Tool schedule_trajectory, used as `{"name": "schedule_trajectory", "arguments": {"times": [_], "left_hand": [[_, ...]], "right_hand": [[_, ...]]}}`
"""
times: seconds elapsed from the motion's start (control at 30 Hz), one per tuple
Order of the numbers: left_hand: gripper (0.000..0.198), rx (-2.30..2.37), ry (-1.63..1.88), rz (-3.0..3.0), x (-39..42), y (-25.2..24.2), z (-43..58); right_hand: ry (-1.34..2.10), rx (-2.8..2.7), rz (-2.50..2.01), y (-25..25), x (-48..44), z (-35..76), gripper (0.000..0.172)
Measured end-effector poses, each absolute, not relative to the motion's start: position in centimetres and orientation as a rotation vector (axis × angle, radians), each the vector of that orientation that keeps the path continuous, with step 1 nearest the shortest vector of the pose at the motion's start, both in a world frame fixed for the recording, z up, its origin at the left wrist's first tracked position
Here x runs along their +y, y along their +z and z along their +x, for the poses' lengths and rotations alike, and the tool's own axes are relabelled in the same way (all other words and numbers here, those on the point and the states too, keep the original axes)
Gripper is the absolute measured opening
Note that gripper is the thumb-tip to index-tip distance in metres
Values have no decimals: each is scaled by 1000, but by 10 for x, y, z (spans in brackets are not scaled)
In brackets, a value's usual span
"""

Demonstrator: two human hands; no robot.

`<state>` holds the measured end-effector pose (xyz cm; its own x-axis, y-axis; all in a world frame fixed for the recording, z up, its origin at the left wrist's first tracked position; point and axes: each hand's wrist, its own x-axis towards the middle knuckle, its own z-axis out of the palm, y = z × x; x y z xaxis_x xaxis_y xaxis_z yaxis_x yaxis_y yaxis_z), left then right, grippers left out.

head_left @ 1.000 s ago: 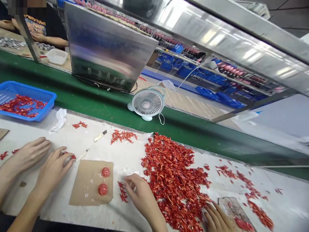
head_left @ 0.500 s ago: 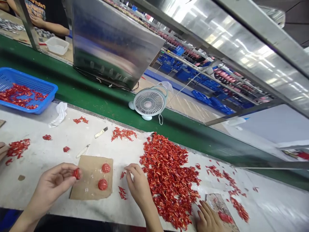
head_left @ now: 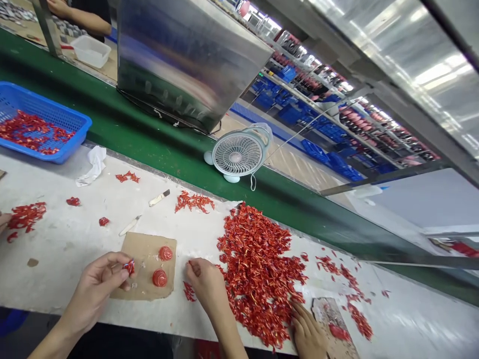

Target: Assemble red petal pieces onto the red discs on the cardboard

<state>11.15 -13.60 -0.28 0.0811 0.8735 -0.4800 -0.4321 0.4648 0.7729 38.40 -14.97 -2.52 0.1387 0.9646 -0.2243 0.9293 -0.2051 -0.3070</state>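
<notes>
My left hand (head_left: 101, 284) pinches a small shiny red piece (head_left: 129, 267) between thumb and fingers, above the left edge of a brown cardboard square (head_left: 144, 291). Two round red discs with a glossy look, an upper disc (head_left: 165, 253) and a lower disc (head_left: 159, 277), lie on the cardboard. To its right, my right hand (head_left: 205, 281) is closed, fingertips down at the table with a bit of red showing at them. Several small pointed red pieces (head_left: 189, 291) lie just below those fingertips. Beside this hand spreads a large heap of red pieces (head_left: 262, 274).
Beyond the cardboard lie a white-handled knife (head_left: 129, 226) and a brush-like tool (head_left: 159, 198). A blue basket (head_left: 71, 122) holds red pieces. A fan (head_left: 237, 153) stands at the green strip. Another person's hand (head_left: 307, 329) touches the heap; another hand (head_left: 3, 222) is far left.
My left hand has moved right, bringing its red piece over the cardboard edge. My right hand has shifted left and closed its fingertips over the small red pieces. The neighbour's hand has reached the heap.
</notes>
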Motion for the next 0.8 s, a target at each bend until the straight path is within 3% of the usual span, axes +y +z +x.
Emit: {"name": "schedule_trajectory", "arguments": {"times": [0.13,0.27,0.53,0.8], "left_hand": [[18,1078,1025,526,-137,-7,112],[20,1110,980,551,-136,-14,108],[20,1126,951,629,-135,-16,108],[16,1111,950,733,-136,-14,114]], "right_hand": [[681,-1955,-2186,-18,-153,390,16],[796,-1906,-2081,-22,-157,398,20],[626,-1696,-1987,-42,-165,393,19],[1309,-931,-1659,-24,-143,355,23]]}}
